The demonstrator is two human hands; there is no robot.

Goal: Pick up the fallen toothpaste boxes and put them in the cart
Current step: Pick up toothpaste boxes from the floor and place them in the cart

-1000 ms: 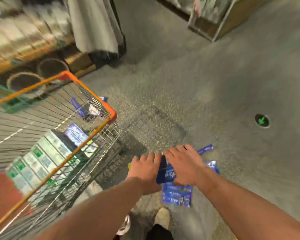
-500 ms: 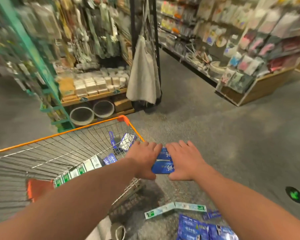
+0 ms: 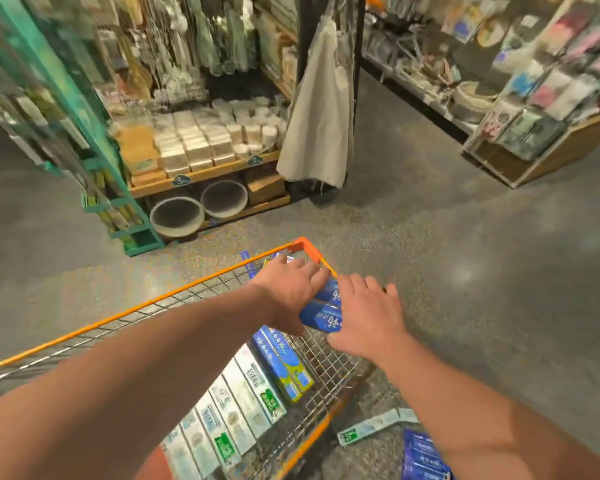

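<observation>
Blue boxes (image 3: 322, 308) now over cart (image 3: 174, 295), clamped between both hands (image 3: 293, 289), rim corner beside

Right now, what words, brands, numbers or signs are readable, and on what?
"3" on a teal tag on the wooden shelf edge; rest blurred.
"3" on a second teal tag, further right.
Held blue boxes: white script, too blurred to read.
White boxes in the cart: print too blurred.

Bright overhead store light; glare patches on floor (image 3: 465, 271); motion blur on shelves (image 3: 187, 140); wide-angle edge bending.
</observation>
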